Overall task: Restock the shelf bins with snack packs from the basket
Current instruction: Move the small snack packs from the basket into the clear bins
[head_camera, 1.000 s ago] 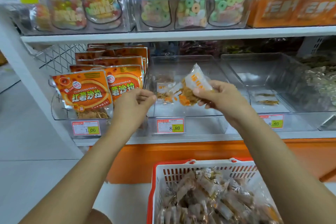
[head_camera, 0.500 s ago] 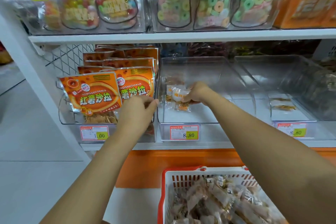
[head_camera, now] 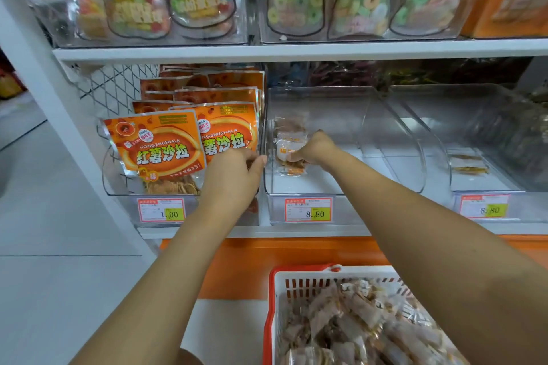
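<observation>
Shelf bins (head_camera: 394, 139) of clear plastic stand side by side. The left one is packed with upright orange bags (head_camera: 160, 148). The left hand (head_camera: 234, 178) sits at its right edge, fingers curled against the front bags; whether it grips anything cannot be told. In the middle one, near the left wall, the right hand (head_camera: 315, 149) pinches a snack pack (head_camera: 289, 142). The right one holds a few flat packs (head_camera: 468, 164). Below, a white basket (head_camera: 280, 278) with a red rim is full of wrapped packs (head_camera: 355, 323).
</observation>
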Demonstrator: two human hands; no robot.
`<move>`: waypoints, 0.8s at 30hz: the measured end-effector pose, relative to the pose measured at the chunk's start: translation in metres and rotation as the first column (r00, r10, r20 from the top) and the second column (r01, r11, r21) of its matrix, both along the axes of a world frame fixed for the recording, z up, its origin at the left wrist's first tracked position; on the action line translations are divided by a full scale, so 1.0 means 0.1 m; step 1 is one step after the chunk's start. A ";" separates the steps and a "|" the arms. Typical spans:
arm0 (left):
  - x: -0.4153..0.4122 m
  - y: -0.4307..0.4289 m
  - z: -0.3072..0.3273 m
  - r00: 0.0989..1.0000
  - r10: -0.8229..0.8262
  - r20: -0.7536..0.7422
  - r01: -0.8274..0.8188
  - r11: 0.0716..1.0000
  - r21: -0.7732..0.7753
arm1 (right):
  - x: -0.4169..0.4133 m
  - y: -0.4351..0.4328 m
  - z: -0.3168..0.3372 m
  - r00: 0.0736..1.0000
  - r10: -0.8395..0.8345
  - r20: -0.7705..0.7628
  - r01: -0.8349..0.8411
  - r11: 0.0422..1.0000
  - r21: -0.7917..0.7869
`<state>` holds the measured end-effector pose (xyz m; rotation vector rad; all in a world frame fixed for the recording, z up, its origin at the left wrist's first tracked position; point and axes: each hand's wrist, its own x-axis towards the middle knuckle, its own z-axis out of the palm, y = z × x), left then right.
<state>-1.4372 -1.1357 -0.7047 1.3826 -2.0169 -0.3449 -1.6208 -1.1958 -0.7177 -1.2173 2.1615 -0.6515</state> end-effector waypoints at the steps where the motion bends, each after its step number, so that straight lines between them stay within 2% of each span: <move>1: -0.01 0.01 0.00 1.000 0.009 0.005 -0.009 1.000 -0.006 | -0.01 0.03 0.02 0.999 0.036 -0.013 -0.035 0.999 0.028; 4: -0.03 0.04 0.00 0.999 0.021 0.026 -0.020 1.000 -0.023 | -0.03 0.12 0.09 0.995 0.097 -0.020 -0.095 0.994 0.058; 8: -0.04 0.07 -0.01 0.999 0.023 0.044 -0.022 0.999 -0.030 | -0.06 0.23 0.14 0.979 0.067 0.194 -0.068 0.998 -0.001; 10: -0.04 0.10 -0.02 0.998 0.026 0.056 -0.023 0.998 -0.062 | -0.06 0.32 0.22 0.975 0.073 0.209 -0.068 0.997 -0.031; 14: -0.09 0.21 -0.06 0.994 0.094 0.054 -0.087 0.989 -0.116 | -0.06 0.65 0.46 0.992 0.115 0.057 -0.105 0.982 -0.158; 16: -0.14 0.32 -0.09 0.983 0.154 0.095 -0.139 0.978 -0.153 | -0.08 0.90 0.52 0.990 0.132 -0.052 -0.141 0.952 -0.272; 18: -0.21 0.49 -0.11 0.972 0.181 0.152 -0.150 0.969 -0.199 | -0.12 1.20 0.49 0.983 0.160 -0.092 -0.182 0.929 -0.323; 21: -0.31 0.78 -0.14 0.978 0.129 0.163 -0.090 0.970 -0.225 | -0.20 1.70 0.28 0.961 0.237 -0.140 -0.265 0.936 -0.232; 24: -0.44 1.01 -0.24 0.981 -0.023 0.194 0.063 0.977 -0.204 | -0.37 2.02 -0.13 0.955 0.240 -0.177 -0.258 0.962 -0.086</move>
